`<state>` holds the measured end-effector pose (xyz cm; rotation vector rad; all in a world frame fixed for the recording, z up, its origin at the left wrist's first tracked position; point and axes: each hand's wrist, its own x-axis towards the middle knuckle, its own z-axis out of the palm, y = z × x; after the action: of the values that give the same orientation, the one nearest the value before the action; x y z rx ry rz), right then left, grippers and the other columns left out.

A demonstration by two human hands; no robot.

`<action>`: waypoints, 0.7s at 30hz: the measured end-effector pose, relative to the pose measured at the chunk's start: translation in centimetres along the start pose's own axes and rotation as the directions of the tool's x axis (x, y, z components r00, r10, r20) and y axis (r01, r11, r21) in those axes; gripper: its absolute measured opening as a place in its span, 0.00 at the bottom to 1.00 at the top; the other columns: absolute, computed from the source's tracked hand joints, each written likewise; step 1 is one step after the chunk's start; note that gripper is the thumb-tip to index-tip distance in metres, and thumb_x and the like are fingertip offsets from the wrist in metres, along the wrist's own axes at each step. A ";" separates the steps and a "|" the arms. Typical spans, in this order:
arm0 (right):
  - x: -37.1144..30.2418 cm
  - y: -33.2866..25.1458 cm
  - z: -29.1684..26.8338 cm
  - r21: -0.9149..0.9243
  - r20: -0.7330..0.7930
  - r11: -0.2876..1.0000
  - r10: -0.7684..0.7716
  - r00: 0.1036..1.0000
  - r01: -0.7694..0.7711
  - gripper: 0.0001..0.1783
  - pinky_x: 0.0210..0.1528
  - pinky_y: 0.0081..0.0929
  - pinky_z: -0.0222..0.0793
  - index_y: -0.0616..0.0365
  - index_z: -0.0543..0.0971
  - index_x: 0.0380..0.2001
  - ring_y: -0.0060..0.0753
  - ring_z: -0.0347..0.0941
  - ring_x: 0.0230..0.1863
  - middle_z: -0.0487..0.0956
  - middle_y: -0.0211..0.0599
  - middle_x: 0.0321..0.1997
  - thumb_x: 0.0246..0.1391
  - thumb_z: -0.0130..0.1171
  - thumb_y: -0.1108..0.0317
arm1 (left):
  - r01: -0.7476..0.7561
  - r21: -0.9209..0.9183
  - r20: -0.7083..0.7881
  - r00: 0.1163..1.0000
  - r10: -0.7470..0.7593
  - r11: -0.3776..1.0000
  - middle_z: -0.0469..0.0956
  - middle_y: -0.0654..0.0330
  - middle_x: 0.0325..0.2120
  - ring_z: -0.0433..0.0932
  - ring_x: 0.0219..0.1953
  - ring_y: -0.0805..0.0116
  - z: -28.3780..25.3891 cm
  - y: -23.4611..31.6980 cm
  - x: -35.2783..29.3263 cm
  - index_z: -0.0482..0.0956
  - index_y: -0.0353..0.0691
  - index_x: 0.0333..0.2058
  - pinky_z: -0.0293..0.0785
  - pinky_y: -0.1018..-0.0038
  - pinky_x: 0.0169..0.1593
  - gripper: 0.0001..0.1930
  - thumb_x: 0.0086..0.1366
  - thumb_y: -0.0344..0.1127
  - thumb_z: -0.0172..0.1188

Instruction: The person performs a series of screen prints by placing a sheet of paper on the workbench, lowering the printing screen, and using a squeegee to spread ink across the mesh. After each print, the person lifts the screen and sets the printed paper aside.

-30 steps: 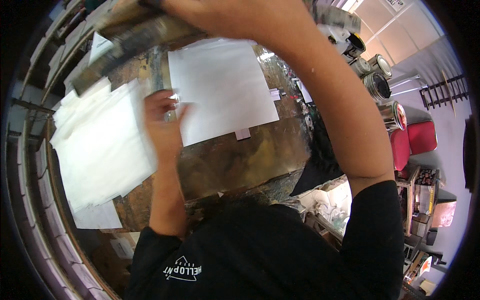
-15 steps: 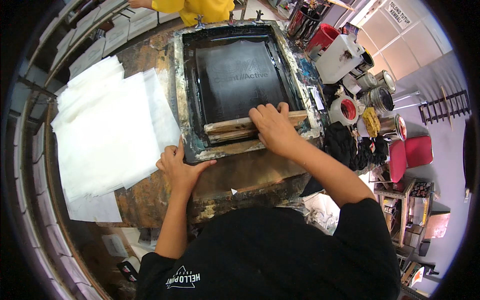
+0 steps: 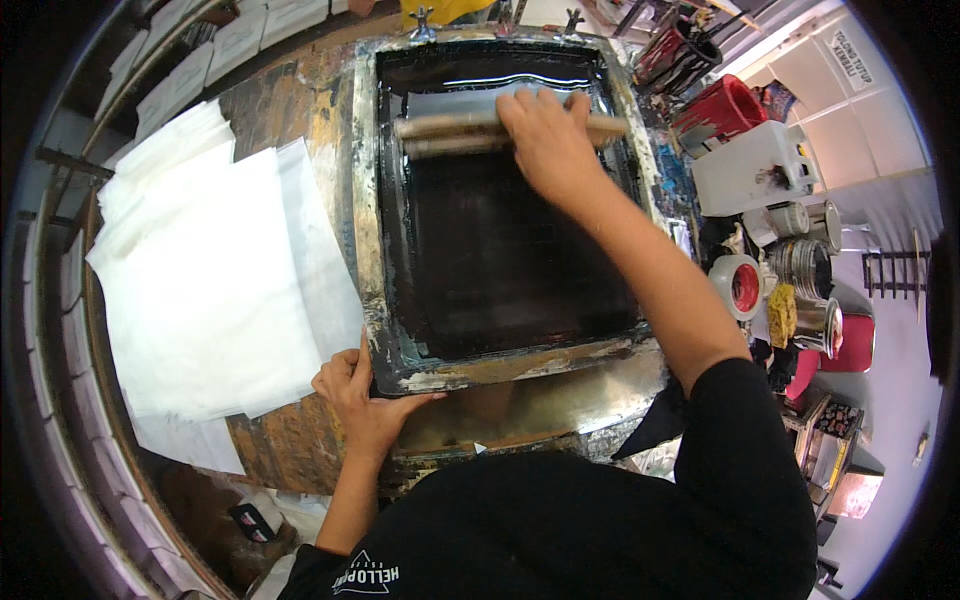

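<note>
A screen-printing frame (image 3: 368, 200) with a worn, ink-stained border lies on the table. Black ink covers its mesh (image 3: 510, 250), glossy toward the far end. My right hand (image 3: 550, 140) grips the wooden handle of a squeegee (image 3: 450, 133), which lies crosswise near the far end of the mesh and is slightly blurred. At the frame's near left corner, my left hand (image 3: 365, 400) rests with thumb and forefinger spread against the edges. Its other fingers are bent. Beside it lies a stack of white sheets (image 3: 210, 280). The squeegee's blade is hidden in this view.
Wing-nut clamps (image 3: 423, 25) stand along the frame's far edge. To the right are a red bucket (image 3: 725, 108), a white jerrycan (image 3: 755, 168), a tape roll (image 3: 738, 287) and several cans. Racks (image 3: 60, 330) line the left side. Someone in yellow (image 3: 450, 10) is beyond the table.
My right hand has pushed the squeegee from the near end of the mesh to near its far end. My left hand stays at the frame's corner. The whole view has shifted.
</note>
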<state>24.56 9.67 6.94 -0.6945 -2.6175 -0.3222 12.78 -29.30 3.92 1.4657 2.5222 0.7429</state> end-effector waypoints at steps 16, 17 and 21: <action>-6.8 -3.1 -12.2 0.143 0.302 0.988 -0.104 0.947 0.063 0.32 0.55 0.52 0.62 0.52 0.69 0.59 0.46 0.74 0.56 0.77 0.38 0.49 0.52 0.69 0.68 | -0.081 -0.280 -0.186 0.982 0.029 0.957 0.81 0.57 0.43 0.76 0.44 0.59 0.4 0.9 -0.6 0.70 0.31 0.71 0.67 0.61 0.55 0.63 0.39 0.57 0.87; -9.1 -4.3 -14.1 0.152 0.232 0.985 -0.121 0.965 0.087 0.31 0.56 0.51 0.62 0.52 0.70 0.58 0.47 0.74 0.55 0.76 0.38 0.48 0.51 0.70 0.69 | -0.060 -0.418 -0.202 0.979 -0.028 0.906 0.81 0.56 0.44 0.78 0.46 0.59 0.1 1.5 -0.3 0.69 0.31 0.71 0.70 0.60 0.56 0.62 0.39 0.54 0.89; -13.1 -7.0 -19.6 0.155 0.078 0.988 -0.037 0.996 0.024 0.27 0.56 0.50 0.60 0.52 0.73 0.54 0.47 0.73 0.53 0.74 0.39 0.45 0.52 0.70 0.65 | -0.144 -0.819 -0.243 0.964 -0.108 0.556 0.81 0.50 0.55 0.81 0.55 0.63 -2.5 5.3 1.5 0.64 0.27 0.73 0.78 0.67 0.60 0.57 0.50 0.42 0.88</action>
<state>37.77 -8.06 17.76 -0.6273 -2.6961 -0.1006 15.29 -26.69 8.78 1.0450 1.7503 1.9138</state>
